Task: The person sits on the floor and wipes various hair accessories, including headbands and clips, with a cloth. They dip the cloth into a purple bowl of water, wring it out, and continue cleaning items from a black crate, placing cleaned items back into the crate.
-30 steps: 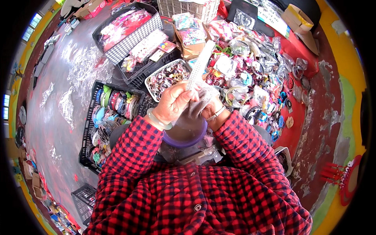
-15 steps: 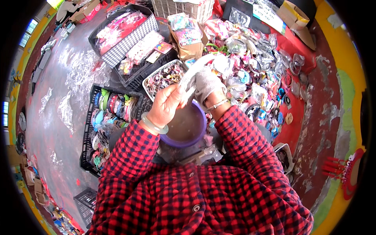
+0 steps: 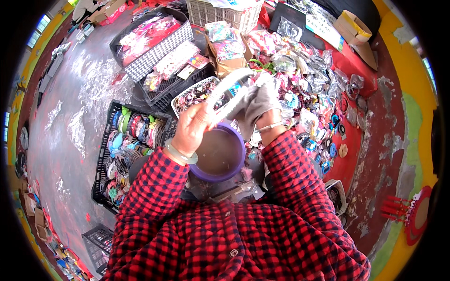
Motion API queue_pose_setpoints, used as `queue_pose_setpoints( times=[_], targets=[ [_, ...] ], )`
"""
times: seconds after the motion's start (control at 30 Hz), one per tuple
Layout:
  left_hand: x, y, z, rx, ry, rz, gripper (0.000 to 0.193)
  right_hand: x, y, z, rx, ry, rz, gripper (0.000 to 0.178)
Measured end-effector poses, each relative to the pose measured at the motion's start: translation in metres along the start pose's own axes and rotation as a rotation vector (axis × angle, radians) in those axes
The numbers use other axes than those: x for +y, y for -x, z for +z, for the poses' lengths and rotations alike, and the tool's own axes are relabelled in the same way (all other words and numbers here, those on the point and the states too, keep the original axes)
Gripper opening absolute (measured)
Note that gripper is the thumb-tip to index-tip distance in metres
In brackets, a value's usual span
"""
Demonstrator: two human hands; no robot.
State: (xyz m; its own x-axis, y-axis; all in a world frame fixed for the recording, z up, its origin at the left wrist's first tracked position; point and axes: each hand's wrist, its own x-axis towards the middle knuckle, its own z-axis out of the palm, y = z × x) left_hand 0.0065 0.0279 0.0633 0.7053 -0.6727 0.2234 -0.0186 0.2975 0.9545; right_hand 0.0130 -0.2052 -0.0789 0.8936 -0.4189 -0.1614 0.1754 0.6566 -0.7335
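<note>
My left hand (image 3: 190,131) is closed, thumb and fingers pinching one end of a white, curved headband (image 3: 218,95). The band arches up and away over the far side of a purple basin (image 3: 216,178) of murky water. A damp-looking grey cloth (image 3: 258,102) is gripped in my right hand (image 3: 269,119) and wraps the other side of the band. The cloth hides most of my right fingers. Both hands are raised above the basin's far rim, the right one to its right.
Left of the basin stands a black crate (image 3: 101,171) of headbands. Beyond my hands are a white basket (image 3: 176,107) of small hair accessories and a cardboard box (image 3: 228,64) of packets. A large heap of bagged accessories (image 3: 304,82) spreads over red sheeting at right.
My right hand and the cloth have shifted slightly right and toward me, and more of the cloth hangs down. The headband's loop now shows wider. My left hand has moved slightly left.
</note>
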Motion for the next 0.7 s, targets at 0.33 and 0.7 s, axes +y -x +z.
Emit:
queue_pose_setpoints(
  times=[0.33,0.7],
  targets=[
    [-0.013,-0.012,-0.022,0.294,0.408,-0.162,0.039,-0.057,0.075,0.101,-0.008,1.576,-0.843,0.012],
    [-0.024,-0.018,-0.013,0.415,0.866,-0.388,0.025,-0.037,0.115,0.124,-0.624,2.048,-1.023,0.014]
  ],
)
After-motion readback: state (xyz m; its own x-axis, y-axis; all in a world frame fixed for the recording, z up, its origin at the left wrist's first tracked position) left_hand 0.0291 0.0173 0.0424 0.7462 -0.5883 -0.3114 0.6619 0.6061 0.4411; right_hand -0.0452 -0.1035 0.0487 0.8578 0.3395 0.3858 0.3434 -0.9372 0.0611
